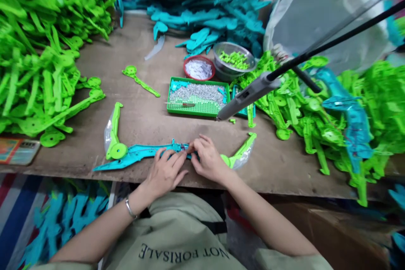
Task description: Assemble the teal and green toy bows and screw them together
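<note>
A long blue plastic toy bow shell point(139, 150) lies across the table near its front edge, its hollow inside facing up, with thin wires along it. My left hand point(167, 171) presses on the shell's middle, fingers bent over its edge and fingertips together near a small fitting point(179, 147). My right hand point(207, 159) meets it there, thumb and fingers closed in a pinch; whatever is between them is hidden. Green arms with clear pieces stand out at both ends, a left arm point(114, 130) and a right arm point(243, 150).
Behind the shell is a green tray point(198, 112) of small metal screws and a screwdriver point(185, 104). A red basket point(186, 74) and a metal bowl point(221, 64) hold small parts. A grey electric screwdriver point(249, 95) hangs at right. Green pieces point(47, 80) pile on both sides.
</note>
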### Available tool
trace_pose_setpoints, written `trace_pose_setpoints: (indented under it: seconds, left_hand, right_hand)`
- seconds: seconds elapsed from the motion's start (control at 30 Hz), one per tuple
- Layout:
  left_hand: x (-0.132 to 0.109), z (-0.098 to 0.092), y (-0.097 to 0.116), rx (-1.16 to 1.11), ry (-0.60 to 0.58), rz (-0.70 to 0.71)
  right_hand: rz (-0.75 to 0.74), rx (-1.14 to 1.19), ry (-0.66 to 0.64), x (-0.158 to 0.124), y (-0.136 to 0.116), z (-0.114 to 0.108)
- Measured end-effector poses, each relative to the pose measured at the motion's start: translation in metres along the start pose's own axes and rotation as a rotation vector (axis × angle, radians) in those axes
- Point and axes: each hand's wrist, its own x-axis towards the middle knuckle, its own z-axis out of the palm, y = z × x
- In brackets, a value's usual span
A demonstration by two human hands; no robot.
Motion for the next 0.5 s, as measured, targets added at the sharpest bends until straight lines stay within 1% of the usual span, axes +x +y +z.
trace_pose_setpoints:
  seconds: [0.17, 0.3, 0.4, 0.5]
  left_hand:
    - [0.003, 0.01, 0.01, 0.035, 0.076, -0.062]
    - [0.002, 0.017, 0.015, 0.07, 0.108, -0.101]
    - [0.003, 0.019, 0.017, 0.055, 0.116, -0.111]
    - [0.003, 0.02, 0.019, 0.042, 0.132, -0.136]
  right_hand:
    - [-0.002, 0.056, 0.058, -0.002, -0.002, 0.001]
    - [-0.001, 0.123, 0.103, -0.013, -0.007, -0.005]
    - [0.009, 0.124, 0.164, -0.024, -0.003, -0.019]
    - [0.082, 0.03, 0.229, -0.034, 0.012, -0.046]
